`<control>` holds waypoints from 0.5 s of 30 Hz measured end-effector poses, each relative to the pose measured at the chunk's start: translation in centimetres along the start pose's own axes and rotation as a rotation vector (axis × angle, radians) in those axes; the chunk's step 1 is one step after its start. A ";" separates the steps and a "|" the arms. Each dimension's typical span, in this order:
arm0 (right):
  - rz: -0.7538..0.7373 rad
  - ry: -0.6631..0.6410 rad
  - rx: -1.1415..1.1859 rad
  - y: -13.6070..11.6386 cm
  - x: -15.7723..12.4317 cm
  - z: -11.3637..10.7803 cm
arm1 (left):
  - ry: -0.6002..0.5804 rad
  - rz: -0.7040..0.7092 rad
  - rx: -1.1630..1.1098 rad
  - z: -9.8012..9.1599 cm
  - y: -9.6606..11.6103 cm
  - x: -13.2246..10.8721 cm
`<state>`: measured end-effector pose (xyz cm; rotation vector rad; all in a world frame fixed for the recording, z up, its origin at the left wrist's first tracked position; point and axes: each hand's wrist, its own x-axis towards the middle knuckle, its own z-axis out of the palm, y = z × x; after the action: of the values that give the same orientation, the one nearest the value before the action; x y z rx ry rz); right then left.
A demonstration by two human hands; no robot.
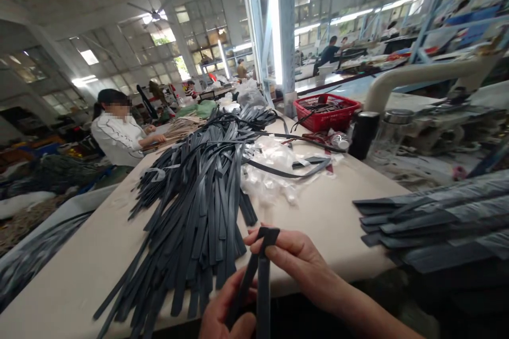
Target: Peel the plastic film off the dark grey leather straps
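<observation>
- Right hand (300, 257): pinched the upper ends of the dark strap lengths (263, 280) between thumb and fingers.
- Left hand (226, 307): closed lower down on the lengths; exact thumb contact could not be told.
- Position: the lengths were held up at the near edge of the table (334, 217), right of the strap pile (207, 196).
- Step, as judged: bringing the ends together by hand.
- Next move, as judged: called for a steady upper pinch and level ends.

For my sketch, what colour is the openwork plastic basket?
The basket is red, in the head view.
</observation>
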<state>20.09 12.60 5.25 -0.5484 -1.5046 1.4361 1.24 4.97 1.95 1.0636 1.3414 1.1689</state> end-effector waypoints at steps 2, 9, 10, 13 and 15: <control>-0.006 0.003 -0.059 -0.2 -0.6 0.2 | -0.044 0.007 -0.005 1.7 1.3 0.8; -0.057 0.203 -0.165 -0.5 -1.6 -1.0 | -0.152 0.027 0.034 5.6 2.3 2.2; -0.079 0.221 -0.171 -0.6 -1.7 -1.3 | -0.174 0.036 0.057 5.7 2.0 2.2; -0.160 0.242 -0.189 -1.3 -1.8 -2.3 | -0.239 0.050 0.137 5.7 0.8 2.3; -0.210 0.239 -0.219 -1.9 -1.9 -3.0 | -0.259 0.048 0.183 6.0 0.2 2.2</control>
<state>24.07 12.15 6.02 -0.6494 -1.4860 1.0136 6.99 7.70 1.74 1.3366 1.2397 0.9183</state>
